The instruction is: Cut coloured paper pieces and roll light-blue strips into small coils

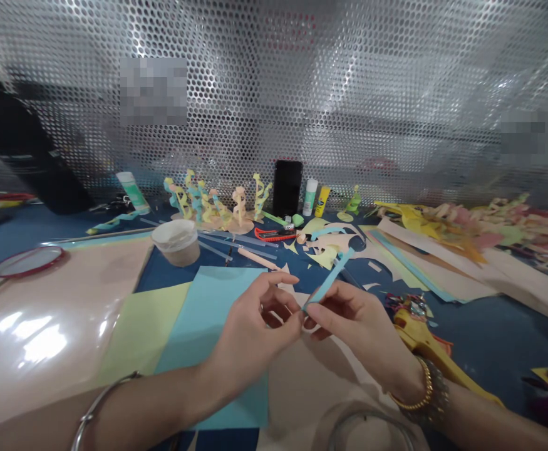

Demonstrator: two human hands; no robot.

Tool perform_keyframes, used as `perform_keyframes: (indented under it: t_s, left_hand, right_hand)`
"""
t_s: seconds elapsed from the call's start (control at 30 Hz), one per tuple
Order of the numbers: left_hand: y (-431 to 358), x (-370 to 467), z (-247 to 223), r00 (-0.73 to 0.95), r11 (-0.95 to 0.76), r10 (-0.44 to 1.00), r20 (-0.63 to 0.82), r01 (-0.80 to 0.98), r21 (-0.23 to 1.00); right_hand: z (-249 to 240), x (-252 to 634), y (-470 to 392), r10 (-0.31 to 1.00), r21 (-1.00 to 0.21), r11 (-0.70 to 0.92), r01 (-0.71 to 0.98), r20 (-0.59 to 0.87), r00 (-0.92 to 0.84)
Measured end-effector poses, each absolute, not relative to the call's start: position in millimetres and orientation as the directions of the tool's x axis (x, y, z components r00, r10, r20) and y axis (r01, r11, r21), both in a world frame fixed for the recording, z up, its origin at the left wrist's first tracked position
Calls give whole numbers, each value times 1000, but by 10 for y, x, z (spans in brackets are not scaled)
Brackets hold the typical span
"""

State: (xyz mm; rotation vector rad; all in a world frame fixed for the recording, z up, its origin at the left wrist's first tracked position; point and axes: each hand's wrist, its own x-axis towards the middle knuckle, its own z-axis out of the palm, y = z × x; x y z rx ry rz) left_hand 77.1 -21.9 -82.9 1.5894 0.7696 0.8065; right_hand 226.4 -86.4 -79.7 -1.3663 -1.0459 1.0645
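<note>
A narrow light-blue paper strip (332, 275) slants up and to the right from between my hands. My right hand (353, 319) pinches its lower part between thumb and fingers. My left hand (259, 316) has thumb and fingertips pressed together at the strip's lower end, touching the right fingertips. The very end of the strip is hidden by the fingers. Beneath the hands lie a blue sheet (208, 313), a yellow-green sheet (146, 326) and a pale pinkish sheet (302, 388).
Behind stand twisted paper pieces (201, 200), a phone (287, 188), a white glue stick (310, 197) and a yellow tube (322, 202). A cup (177, 244) is left of centre, a red cutter (276, 233) behind the hands. Yellow scissors or a tool (428, 344) lies by the right wrist.
</note>
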Motion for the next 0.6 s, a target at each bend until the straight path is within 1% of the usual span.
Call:
perform_keyframes:
  t_s: [0.13,0.23,0.4,0.5,0.6]
  left_hand:
    - [-203,762,-855,572,-142,816,87,53,988]
    - [-188,762,-854,572,-111,819,55,64,992]
    - [-191,772,-805,559,-71,829,33,47,996]
    - [-200,770,-786,551,-64,833,40,25,998]
    - [-204,759,-800,537,-83,841,66,8,997]
  right_hand:
    - [-774,2243,-848,944,-988,-131,87,-98,314]
    - [-756,2230,-844,923,-981,-174,87,-132,361]
    - [-759,2238,-845,931,-990,-134,34,-114,346]
    - [-753,2242,-847,946,-994,-106,-16,-106,305]
    - [-753,2242,-853,950,-995,-81,-53,-94,299]
